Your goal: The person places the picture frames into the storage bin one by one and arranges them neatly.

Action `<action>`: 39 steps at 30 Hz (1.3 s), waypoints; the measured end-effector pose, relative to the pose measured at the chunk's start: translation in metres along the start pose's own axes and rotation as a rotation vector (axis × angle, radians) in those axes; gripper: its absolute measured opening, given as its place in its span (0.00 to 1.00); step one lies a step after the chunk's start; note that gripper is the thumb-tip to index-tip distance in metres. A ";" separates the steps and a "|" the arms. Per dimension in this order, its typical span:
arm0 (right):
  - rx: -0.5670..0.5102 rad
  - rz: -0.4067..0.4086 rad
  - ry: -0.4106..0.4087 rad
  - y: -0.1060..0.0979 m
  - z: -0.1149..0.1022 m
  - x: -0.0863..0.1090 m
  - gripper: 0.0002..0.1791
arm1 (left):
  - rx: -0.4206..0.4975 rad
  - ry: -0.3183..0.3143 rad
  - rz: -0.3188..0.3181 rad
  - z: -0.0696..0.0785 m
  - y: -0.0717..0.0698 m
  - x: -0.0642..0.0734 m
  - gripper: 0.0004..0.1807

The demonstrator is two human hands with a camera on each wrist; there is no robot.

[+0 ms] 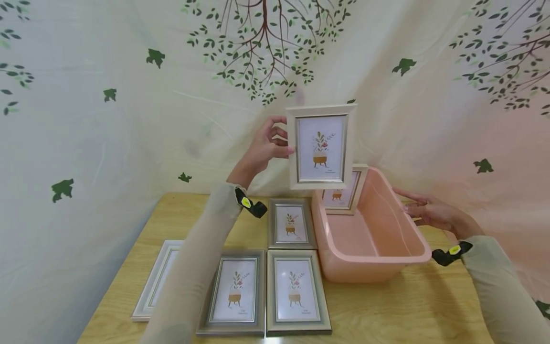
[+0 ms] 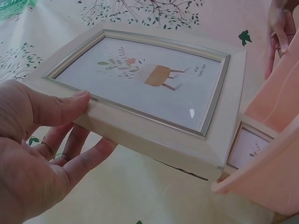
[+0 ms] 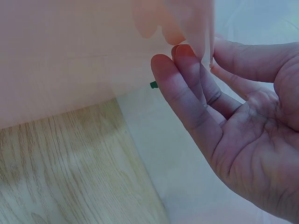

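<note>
Head view, tabletop [image 1: 374, 315]: four flat frames [image 1: 296, 291] between left edge and pink tub [image 1: 361, 267], left sleeve [image 1: 202, 267] overlapping one.
Tub: leaning frame [image 1: 343, 198] inside.
Left hand [image 1: 266, 145]: fingers pinch cream frame [image 1: 321, 147], raised by far edge.
Right hand [image 1: 436, 213]: fingers grip tub rim.

Cloth [image 1: 129, 143] behind table [image 1: 374, 310]; basin [image 1: 365, 271] on table's right part, inner frame [image 1: 341, 200] in its far end; left hand [image 1: 268, 145] at left edge of raised frame [image 1: 321, 146], which is above the table, overlapping inner frame in head view; right hand [image 1: 434, 212] at basin's right rim. Left of basin: back frame [image 1: 292, 224], just beside it; before that, front right frame [image 1: 296, 291]; left of that, front left frame [image 1: 234, 296]; farther left, outer frame [image 1: 156, 282], partly behind left sleeve [image 1: 193, 277]
</note>
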State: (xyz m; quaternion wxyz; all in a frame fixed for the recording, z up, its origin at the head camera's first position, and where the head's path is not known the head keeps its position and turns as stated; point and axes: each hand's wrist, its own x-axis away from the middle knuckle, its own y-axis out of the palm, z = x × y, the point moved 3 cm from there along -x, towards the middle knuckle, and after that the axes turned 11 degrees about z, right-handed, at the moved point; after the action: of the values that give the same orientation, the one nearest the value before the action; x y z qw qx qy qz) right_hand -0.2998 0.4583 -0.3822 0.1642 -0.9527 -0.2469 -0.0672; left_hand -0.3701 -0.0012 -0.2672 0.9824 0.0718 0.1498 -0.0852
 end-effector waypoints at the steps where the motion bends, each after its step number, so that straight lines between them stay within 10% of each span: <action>1: 0.000 -0.004 -0.001 0.000 0.001 0.000 0.38 | 0.004 0.001 0.000 -0.001 0.004 -0.001 0.36; 25: 0.013 0.052 0.047 0.003 0.004 -0.002 0.38 | 0.070 -0.022 0.009 -0.039 0.079 -0.010 0.35; 39: 0.015 0.065 0.043 0.001 0.003 0.000 0.38 | -0.037 -0.022 -0.009 -0.064 0.092 -0.006 0.34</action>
State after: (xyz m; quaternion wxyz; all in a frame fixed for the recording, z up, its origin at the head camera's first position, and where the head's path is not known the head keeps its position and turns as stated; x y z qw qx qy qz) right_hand -0.2992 0.4587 -0.3849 0.1785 -0.9573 -0.2127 -0.0804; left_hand -0.3765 0.1002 -0.3151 0.9848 0.0518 0.1408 -0.0878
